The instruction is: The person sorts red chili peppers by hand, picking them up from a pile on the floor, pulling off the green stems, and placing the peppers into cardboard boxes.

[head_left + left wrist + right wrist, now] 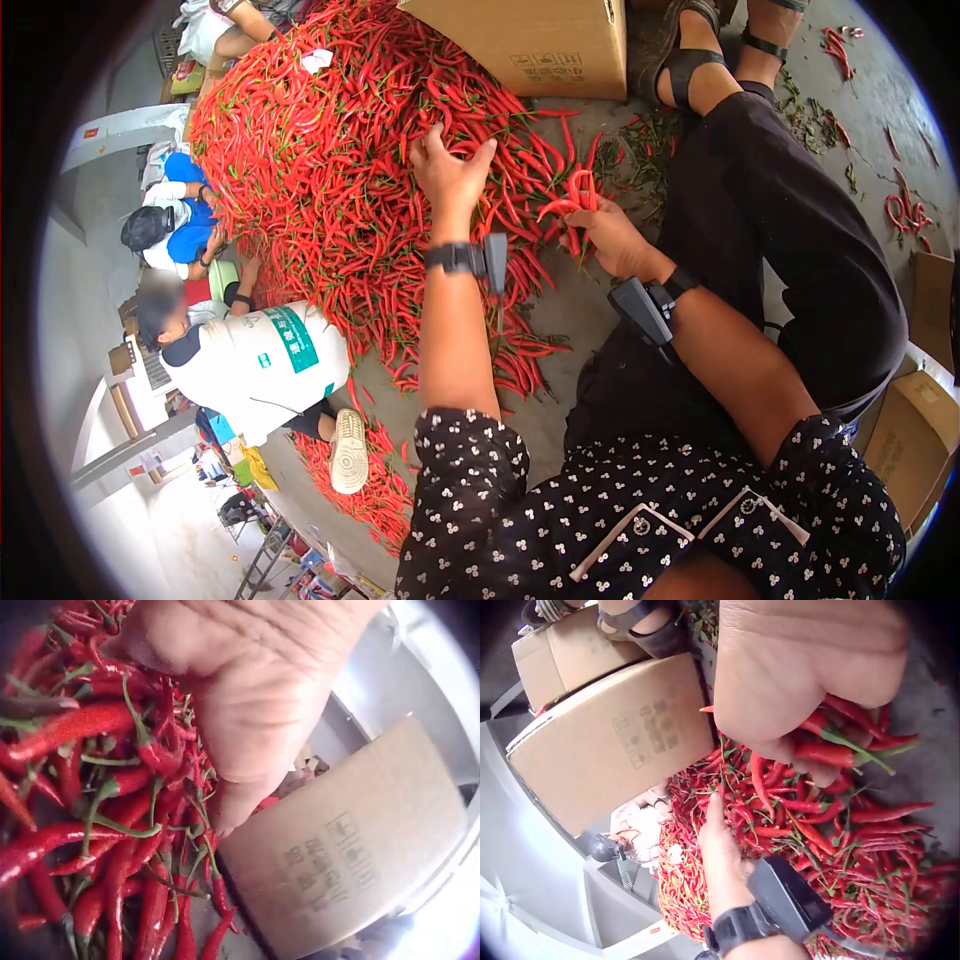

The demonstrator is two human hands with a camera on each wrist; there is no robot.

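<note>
A large heap of red chili peppers [330, 150] with green stems covers the floor. Over its right part is my left hand [452, 180], thumb and fingers spread apart, with no pepper visible between them; in the left wrist view the hand [255, 697] is just above the peppers [75, 735], its fingertips partly hidden. My right hand [612, 238], beside the heap's right edge, holds several red peppers [578, 200] between thumb and fingers. The right wrist view shows that hand [802, 667] curled around peppers [825, 754], their green stems sticking out.
A cardboard box [530, 50] stands behind the heap. Another person's sandalled feet [692, 70] are beside it. People in white [260, 365] and blue [188, 235] sit along the heap's left side. Leaf scraps [650, 140] and stray peppers [905, 210] lie on the floor at right.
</note>
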